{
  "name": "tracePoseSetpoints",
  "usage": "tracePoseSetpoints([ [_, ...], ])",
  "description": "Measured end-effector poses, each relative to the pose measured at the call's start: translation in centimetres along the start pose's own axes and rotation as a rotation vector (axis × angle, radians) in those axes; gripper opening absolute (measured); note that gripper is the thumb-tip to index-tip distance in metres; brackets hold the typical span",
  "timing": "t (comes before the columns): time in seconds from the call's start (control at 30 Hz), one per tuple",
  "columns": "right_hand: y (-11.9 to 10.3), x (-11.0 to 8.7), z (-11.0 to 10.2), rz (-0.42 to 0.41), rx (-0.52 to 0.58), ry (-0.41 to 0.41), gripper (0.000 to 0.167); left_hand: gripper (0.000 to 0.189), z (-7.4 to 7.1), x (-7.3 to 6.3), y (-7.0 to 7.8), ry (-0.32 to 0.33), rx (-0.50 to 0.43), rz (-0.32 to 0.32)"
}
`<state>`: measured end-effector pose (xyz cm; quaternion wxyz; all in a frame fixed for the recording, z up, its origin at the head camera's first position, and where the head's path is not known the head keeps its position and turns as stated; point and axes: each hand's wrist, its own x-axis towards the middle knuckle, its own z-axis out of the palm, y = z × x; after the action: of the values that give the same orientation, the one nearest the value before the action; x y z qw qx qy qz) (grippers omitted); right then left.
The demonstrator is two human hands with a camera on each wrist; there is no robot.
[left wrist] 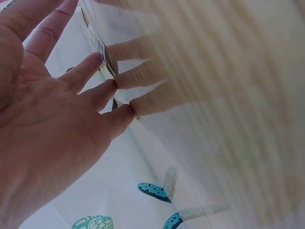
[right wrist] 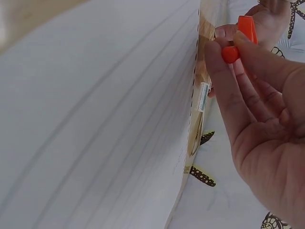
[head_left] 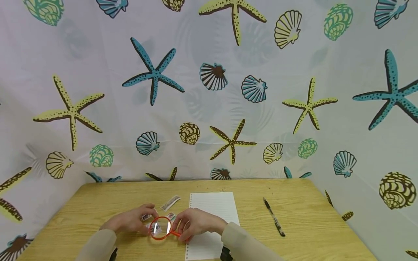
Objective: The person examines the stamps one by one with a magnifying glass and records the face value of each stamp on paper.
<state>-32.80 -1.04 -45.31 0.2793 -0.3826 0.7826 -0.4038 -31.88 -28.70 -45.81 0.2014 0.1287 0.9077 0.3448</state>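
My right hand (head_left: 197, 223) pinches the handle of a small red magnifying glass (head_left: 175, 233) between thumb and fingers. Its round lens sits over a small printed paper (head_left: 156, 228) like a stamp. In the right wrist view, the handle's rounded red end (right wrist: 231, 54) shows at the fingertips. My left hand (head_left: 132, 219) rests with its fingertips on the table around the papers, its fingers fairly straight in the left wrist view. Another stamp-like piece (head_left: 146, 217) lies partly under its fingers. One more (head_left: 171, 216) lies by the right fingertips, and a longer strip (head_left: 170, 203) lies behind.
A lined sheet of paper (head_left: 215, 204) with holes along its left edge lies partly under the right forearm. A black pen (head_left: 273, 216) lies farther right on the wooden table (head_left: 313, 224). A cloth (head_left: 196, 108) printed with shells and starfish hangs behind and at the sides.
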Motion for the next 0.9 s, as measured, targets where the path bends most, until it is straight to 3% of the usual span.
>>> tracePoseSetpoints([
  [0.9,-0.14,-0.37,-0.08,0.005,0.069,-0.019,0.024,0.038,0.08,-0.35,0.15,0.006,-0.012,0.017],
])
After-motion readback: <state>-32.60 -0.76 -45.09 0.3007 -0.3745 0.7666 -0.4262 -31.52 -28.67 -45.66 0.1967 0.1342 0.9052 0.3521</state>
